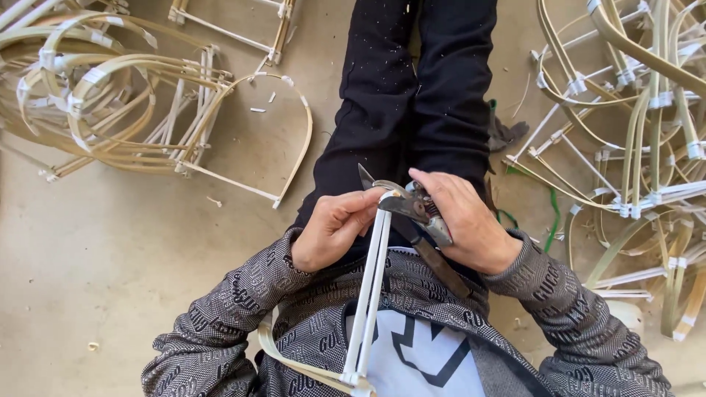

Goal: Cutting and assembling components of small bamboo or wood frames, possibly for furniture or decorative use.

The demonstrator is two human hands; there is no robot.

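Our left hand [334, 228] fingers pinch the white bamboo strips [370, 287], long axis pointing away from us, right hand [463, 217] fingers clamped on shears [412, 206].

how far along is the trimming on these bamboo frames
Done: taped arched frames lie piled at left and right. In hand: left hand grips paired white sticks; right hand holds shears at their tip. Left: cannot tell which piled frames remain untrimmed.

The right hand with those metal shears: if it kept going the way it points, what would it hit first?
The right hand points its metal shears leftward at the white sticks pinched by the left hand; likely those first, though depth is unclear.
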